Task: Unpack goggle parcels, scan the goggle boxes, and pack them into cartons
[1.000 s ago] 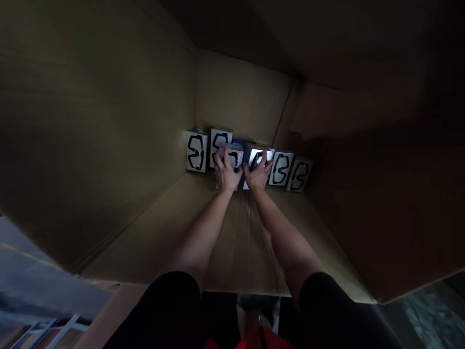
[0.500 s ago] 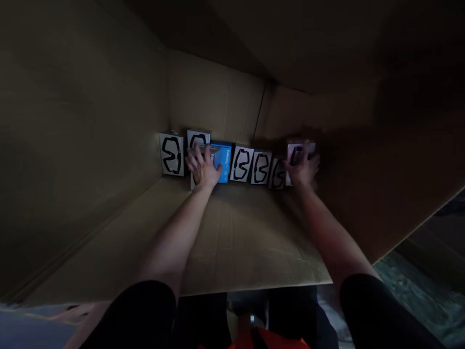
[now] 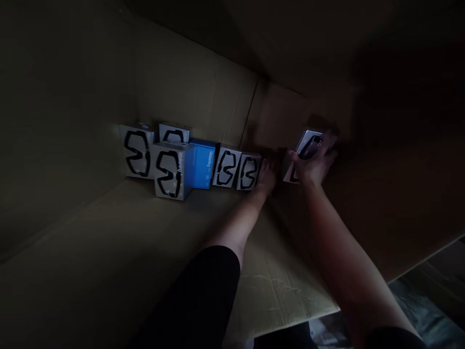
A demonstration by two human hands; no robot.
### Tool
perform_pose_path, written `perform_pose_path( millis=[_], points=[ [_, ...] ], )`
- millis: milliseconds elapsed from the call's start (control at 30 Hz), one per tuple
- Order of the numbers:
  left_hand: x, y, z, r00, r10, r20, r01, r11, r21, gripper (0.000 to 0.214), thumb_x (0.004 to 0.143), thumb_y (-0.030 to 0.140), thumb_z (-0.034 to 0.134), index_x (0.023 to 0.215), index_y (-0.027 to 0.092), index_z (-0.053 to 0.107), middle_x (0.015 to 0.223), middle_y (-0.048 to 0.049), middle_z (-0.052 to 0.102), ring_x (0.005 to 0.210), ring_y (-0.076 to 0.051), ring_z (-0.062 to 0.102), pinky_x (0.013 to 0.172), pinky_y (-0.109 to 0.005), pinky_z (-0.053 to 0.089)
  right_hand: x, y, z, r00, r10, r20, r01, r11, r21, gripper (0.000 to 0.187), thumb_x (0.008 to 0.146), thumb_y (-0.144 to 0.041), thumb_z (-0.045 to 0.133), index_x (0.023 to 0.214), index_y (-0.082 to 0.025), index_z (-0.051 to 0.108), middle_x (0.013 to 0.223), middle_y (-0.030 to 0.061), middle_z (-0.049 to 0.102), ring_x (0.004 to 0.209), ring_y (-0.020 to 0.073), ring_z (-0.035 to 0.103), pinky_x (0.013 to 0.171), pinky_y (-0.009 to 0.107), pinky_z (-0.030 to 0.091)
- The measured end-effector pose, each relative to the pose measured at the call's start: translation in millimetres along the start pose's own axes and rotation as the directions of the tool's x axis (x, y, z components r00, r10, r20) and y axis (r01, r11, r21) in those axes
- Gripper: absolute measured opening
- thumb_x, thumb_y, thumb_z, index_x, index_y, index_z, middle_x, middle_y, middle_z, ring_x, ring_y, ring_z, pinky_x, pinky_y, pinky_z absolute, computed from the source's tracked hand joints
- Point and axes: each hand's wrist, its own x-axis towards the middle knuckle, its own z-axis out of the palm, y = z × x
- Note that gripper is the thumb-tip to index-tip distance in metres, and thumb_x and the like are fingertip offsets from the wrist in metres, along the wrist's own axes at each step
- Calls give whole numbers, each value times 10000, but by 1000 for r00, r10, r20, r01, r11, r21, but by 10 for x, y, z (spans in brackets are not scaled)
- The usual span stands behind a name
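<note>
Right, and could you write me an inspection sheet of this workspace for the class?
Surface: creased cardboard inside a large carton.
Job's things: white-fronted boxes with black printed shapes, one standing before another; a blue-faced box among them.
Clutter: crumpled, sheet-like material beyond the carton's edge.
Hands: right hand holding a tilted box; left hand at the row's right end, grip unclear.
Cables: nothing seen.
Surroundings: dim cardboard walls.

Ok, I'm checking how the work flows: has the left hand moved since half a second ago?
Yes, to the right: the left hand went from left of the dark seam in the cardboard wall to right of it.
</note>
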Motion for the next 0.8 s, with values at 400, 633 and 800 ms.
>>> perform_pose_path(
  millis=[400,633,800],
  points=[
    [29,-461,82,997,51,-54,-48,997,59,658,985,113,506,1636,209,541,1628,-129,578,1584,-333,418,1391,-600,129,-318,101,441,980,80,182,-81,997,-3,1141,879,-691,728,1756,-269,132,1524,271,370,1332,481,506,1077,634,470],
    [-129,-908,-569,993,34,-111,-31,999,31,517,1041,226,500,1541,199,626,1659,-104,544,1613,-314,364,1373,-558,219,-539,295,1078,952,150,266,-161,987,21,1105,898,-735,665,1752,-210,201,1567,309,363,1344,490,520,1107,635,454],
    [-338,-2306,-1747,933,-324,-156,342,933,114,667,1039,516,545,1614,179,551,1635,-176,551,1545,-389,438,1293,-580,319,-765,515,1441,973,16,232,-28,999,45,1026,984,-758,490,1746,-134,201,1722,348,166,1558,513,288,1202,727,320]
  ],
)
